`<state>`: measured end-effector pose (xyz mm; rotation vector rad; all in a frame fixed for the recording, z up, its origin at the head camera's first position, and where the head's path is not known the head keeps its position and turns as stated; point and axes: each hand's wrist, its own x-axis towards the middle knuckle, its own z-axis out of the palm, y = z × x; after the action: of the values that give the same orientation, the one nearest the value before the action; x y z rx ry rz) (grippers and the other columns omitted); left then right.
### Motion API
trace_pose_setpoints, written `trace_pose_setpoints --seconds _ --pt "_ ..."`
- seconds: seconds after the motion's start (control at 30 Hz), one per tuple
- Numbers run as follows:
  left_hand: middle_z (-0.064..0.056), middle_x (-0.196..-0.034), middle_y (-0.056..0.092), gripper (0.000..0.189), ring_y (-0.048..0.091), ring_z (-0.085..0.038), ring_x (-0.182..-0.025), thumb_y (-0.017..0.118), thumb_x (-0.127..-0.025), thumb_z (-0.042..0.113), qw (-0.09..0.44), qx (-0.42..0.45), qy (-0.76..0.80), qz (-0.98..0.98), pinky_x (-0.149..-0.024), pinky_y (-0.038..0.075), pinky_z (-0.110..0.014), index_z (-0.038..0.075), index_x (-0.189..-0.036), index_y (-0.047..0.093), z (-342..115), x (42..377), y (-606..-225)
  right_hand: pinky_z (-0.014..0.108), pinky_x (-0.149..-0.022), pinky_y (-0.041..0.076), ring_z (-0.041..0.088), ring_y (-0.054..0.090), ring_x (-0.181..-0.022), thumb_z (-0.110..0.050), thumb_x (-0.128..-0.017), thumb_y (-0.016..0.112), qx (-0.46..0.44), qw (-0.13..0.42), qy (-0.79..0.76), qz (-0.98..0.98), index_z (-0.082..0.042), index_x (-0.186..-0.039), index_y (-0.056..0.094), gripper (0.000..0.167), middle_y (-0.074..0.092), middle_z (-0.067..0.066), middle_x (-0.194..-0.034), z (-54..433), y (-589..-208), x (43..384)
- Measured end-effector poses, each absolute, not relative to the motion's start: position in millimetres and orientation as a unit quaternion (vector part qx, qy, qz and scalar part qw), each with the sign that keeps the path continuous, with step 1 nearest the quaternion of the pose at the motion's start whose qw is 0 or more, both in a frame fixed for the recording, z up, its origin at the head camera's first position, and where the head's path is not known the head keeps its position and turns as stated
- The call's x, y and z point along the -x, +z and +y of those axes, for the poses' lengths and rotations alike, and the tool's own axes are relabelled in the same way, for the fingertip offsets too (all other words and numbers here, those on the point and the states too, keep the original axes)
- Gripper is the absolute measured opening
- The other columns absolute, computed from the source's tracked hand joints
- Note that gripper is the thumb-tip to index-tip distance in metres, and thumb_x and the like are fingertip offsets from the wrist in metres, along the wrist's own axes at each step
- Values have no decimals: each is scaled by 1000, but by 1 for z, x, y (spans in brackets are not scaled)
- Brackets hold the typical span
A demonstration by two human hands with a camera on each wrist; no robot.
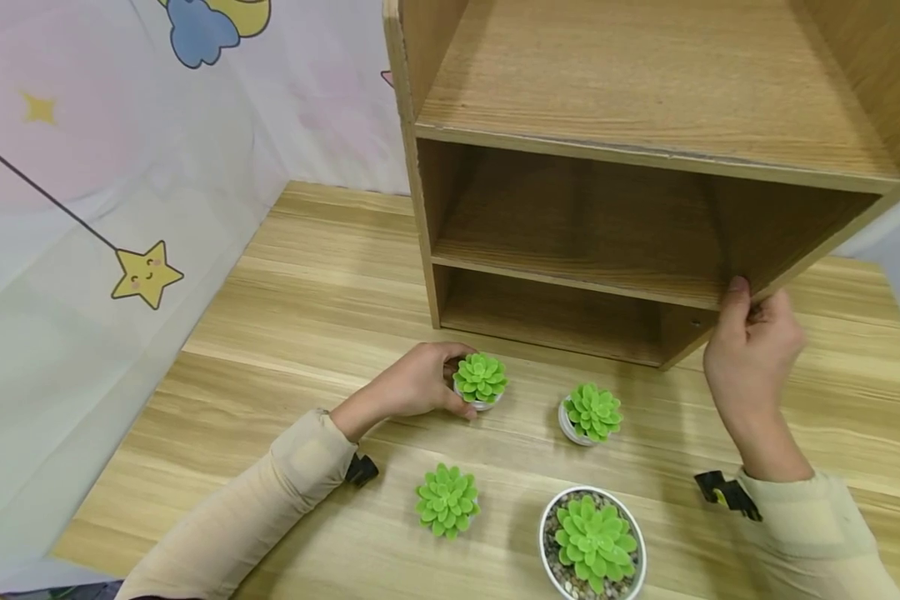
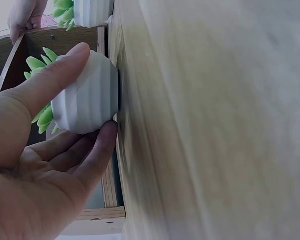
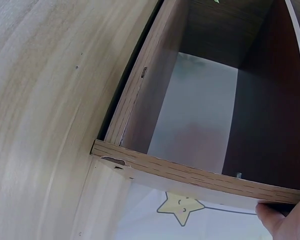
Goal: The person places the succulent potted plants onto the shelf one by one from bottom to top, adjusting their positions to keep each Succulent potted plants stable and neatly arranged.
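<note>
My left hand holds a small potted succulent just in front of the wooden shelf unit. In the left wrist view, the thumb and fingers lie on either side of its ribbed white pot, whose base is at or close to the tabletop. My right hand grips the front edge of the shelf's right side panel, thumb on the inner side. The right wrist view shows only part of that hand at the panel's edge. A second small potted succulent stands between the two hands.
Nearer to me are another small succulent and a larger one in a round white pot filled with pebbles. All stand on the wood-grain table. A printed cloth with stars hangs at the left and behind.
</note>
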<state>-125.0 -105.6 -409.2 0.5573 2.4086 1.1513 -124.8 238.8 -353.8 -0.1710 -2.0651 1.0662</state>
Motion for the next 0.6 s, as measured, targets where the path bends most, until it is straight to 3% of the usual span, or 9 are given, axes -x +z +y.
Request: trace_pose_setpoints --seconds 0.37,0.6 --pt "-1 -111 67 70 64 -11 -96 94 -63 15 201 -194 420 863 -88 51 -32 5 -124 63 -104 123 -407 16 -52 33 8 45 -59 -16 -101 51 64 384 427 -816 3 -99 67 25 57 -4 -71 239 -355 124" --pt "-1 -110 67 70 64 -11 -95 95 -63 16 202 -192 418 865 -87 51 -31 5 -124 62 -102 122 -405 17 -55 35 7 48 -63 -16 -101 52 67 390 432 -810 3 -93 65 25 58 -4 -72 238 -354 125"
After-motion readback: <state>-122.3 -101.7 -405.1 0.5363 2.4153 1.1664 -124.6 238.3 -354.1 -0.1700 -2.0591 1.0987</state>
